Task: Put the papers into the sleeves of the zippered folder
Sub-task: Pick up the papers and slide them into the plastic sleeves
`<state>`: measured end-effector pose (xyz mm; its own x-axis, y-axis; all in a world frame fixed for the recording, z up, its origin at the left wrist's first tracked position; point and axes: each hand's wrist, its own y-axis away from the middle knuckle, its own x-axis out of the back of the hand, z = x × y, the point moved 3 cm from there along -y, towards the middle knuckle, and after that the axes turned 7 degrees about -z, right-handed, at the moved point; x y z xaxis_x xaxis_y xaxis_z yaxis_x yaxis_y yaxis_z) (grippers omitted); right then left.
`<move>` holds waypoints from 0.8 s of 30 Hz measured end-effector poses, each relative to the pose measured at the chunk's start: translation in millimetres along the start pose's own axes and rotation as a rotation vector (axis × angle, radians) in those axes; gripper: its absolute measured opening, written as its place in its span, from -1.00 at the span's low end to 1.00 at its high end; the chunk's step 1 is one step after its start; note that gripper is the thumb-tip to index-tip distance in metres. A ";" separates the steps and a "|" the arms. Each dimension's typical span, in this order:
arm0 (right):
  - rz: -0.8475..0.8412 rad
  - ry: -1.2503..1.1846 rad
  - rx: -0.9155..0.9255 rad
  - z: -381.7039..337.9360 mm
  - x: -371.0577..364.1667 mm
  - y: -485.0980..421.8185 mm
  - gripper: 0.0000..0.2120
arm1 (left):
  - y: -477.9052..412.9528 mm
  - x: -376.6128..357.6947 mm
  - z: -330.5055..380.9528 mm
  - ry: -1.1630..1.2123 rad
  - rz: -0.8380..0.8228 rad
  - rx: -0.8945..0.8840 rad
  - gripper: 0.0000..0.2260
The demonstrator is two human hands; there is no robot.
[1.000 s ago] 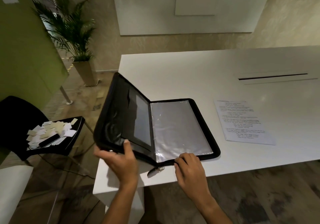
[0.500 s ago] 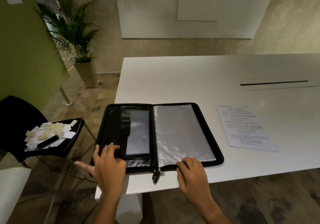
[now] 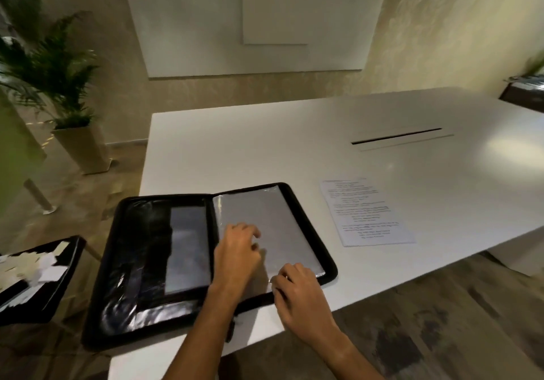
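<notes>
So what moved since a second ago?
The left hand opened the folder flat, then moved right onto the clear sleeve. The right hand stayed at the sleeve's near edge; the papers stayed on the table.

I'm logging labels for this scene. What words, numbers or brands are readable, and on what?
Papers on the table: several printed lines, all too blurred to read.
Zippered folder: no label, brand or number visible.
</notes>
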<state>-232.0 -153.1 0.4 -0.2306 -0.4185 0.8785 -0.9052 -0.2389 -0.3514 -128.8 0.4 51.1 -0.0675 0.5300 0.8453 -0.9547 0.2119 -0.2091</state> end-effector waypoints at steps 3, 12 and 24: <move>0.057 0.012 -0.123 29.2 17.4 -1.3 -0.92 | -23.1 -35.5 38.0 0.091 -0.096 -0.074 -0.83; 0.284 -0.204 -0.656 172.0 90.1 -13.4 -0.86 | -91.7 -113.3 122.9 0.458 -0.187 -0.017 -0.80; 0.076 -0.076 -0.996 345.5 139.8 -73.6 -0.54 | -187.8 -180.3 151.2 0.462 -0.085 0.382 -0.67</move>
<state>-74.3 -496.8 37.2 -0.3082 -0.4651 0.8299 -0.7835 0.6188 0.0558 18.7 -259.1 12.3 0.0649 0.8441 0.5323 -0.9935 0.0046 0.1138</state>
